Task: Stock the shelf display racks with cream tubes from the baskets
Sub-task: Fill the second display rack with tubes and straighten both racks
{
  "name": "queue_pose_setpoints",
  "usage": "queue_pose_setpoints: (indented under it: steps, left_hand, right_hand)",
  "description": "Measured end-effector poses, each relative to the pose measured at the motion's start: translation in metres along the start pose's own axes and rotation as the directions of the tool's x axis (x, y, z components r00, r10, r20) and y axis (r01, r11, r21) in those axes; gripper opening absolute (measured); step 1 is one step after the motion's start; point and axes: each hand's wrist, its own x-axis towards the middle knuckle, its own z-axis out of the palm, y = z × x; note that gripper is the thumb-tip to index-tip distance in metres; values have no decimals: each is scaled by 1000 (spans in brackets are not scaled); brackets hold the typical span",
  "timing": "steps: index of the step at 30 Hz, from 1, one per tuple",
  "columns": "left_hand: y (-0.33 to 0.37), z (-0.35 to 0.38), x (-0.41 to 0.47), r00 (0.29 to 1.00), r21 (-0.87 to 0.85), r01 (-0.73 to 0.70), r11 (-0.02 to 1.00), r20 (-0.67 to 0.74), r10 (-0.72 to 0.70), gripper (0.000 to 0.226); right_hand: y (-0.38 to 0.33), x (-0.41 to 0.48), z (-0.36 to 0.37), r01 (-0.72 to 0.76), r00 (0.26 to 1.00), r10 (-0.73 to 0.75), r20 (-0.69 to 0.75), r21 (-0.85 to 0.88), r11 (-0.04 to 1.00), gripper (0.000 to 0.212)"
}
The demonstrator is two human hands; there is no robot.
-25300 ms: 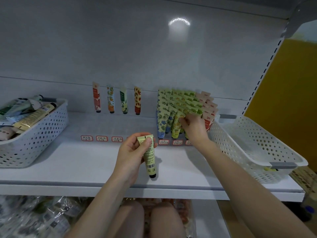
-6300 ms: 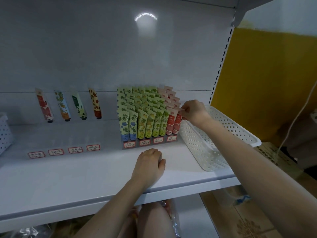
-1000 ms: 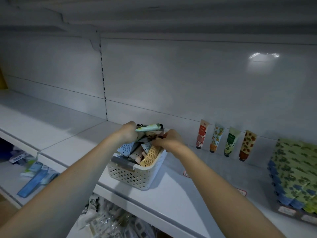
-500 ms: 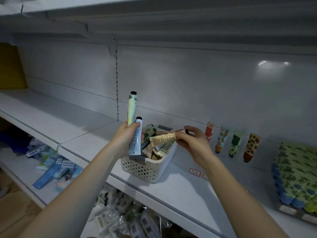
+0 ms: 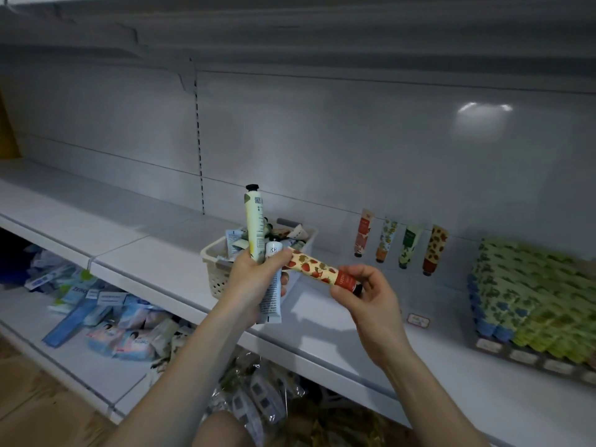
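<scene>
My left hand (image 5: 254, 282) grips two cream tubes upright: a pale yellow tube (image 5: 254, 225) with a black cap on top and a white tube (image 5: 272, 295). My right hand (image 5: 367, 295) pinches the red cap end of a strawberry-print tube (image 5: 314, 268), whose other end touches my left thumb. Behind my hands stands a white perforated basket (image 5: 215, 272) holding several mixed tubes. Several sample tubes (image 5: 400, 246) lean against the back wall. A display rack (image 5: 529, 304) packed with green and blue tubes sits at the right.
The white shelf (image 5: 338, 327) runs left to right, with red-framed price labels (image 5: 418, 320) along it. A lower shelf (image 5: 96, 366) holds blue and pink packets. Clear-wrapped packs (image 5: 258, 395) lie under the shelf near my knee.
My right hand has lifted a strawberry-print tube out of the basket and brought it across to my left hand. The left hand keeps its two tubes and has drawn nearer.
</scene>
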Motion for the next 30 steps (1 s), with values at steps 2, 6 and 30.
queue_pose_setpoints:
  steps: [2, 6, 30]
  left_hand:
    - [-3, 3, -1, 1000, 29, -25, 999, 11, 25, 12]
    - [-8, 8, -2, 997, 94, -29, 995, 67, 22, 17]
    - [-34, 11, 13, 990, 68, 28, 997, 134, -37, 13]
  right_hand:
    - [3, -4, -5, -25, 999, 27, 22, -91, 995, 26]
    - [2, -8, -13, -143, 987, 145, 73, -29, 989, 12]
    - [16, 35, -49, -275, 951, 292, 100, -158, 949, 18]
